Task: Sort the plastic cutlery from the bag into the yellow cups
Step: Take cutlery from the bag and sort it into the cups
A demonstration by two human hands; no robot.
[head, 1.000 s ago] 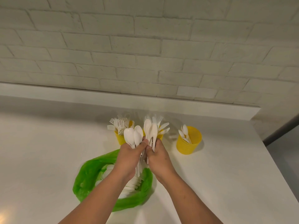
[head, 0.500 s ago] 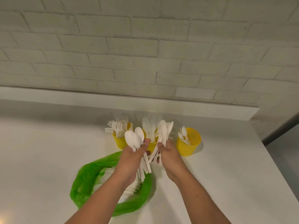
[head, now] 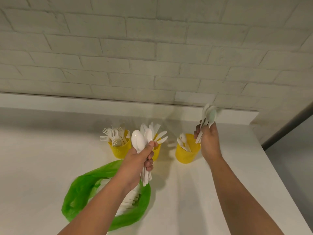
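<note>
Head view: left hand (head: 138, 161) grips a fan of white plastic spoons (head: 138, 141) above the green bag (head: 79, 192), in front of the knife cup (head: 157, 152). Right hand (head: 208, 143) pinches a second spoon bunch (head: 210, 114) over the yellow spoon cup (head: 184, 156), rightmost of 3. Bare white counter (head: 237, 167) runs right to its edge.

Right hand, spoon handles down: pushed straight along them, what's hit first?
Probably the rightmost yellow cup. The right hand grips a spoon bundle whose handle tips point down at that cup's rim. Depth is unclear, so they may catch the rim rather than drop inside.
</note>
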